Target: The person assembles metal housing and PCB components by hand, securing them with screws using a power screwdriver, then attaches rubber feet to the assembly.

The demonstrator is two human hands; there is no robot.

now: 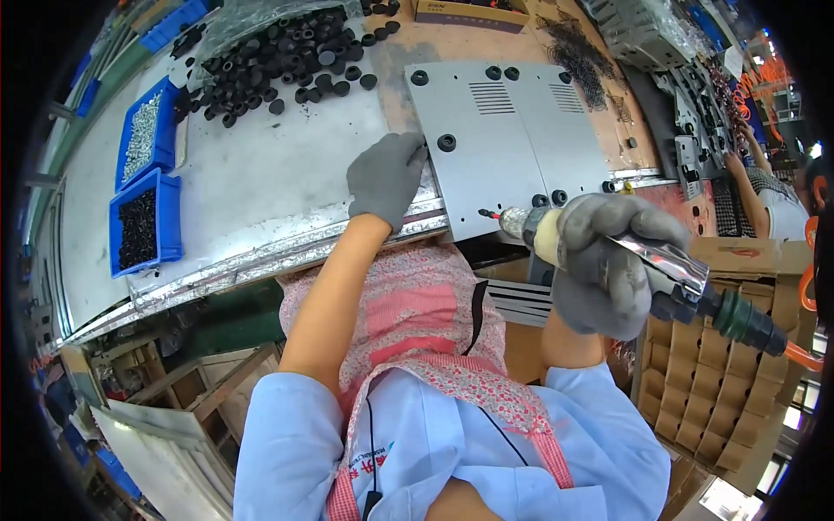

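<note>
A grey metal panel with slotted vents lies on the bench, its near edge reaching past the bench rim. Several black rubber feet sit along its edges. My left hand, in a grey glove, is closed against the panel's left edge; its curled fingers hide whatever may be in them. In my gloved right hand is a power screwdriver, wrapped with tape toward the front. Its red-ended bit, with a small dark screw at the tip, points left above the panel's near edge.
Black rubber feet are heaped at the back. On the left, blue bins hold silver parts and black screws. A divided cardboard box stands at lower right. An orange hose trails from the screwdriver. Another person works far right.
</note>
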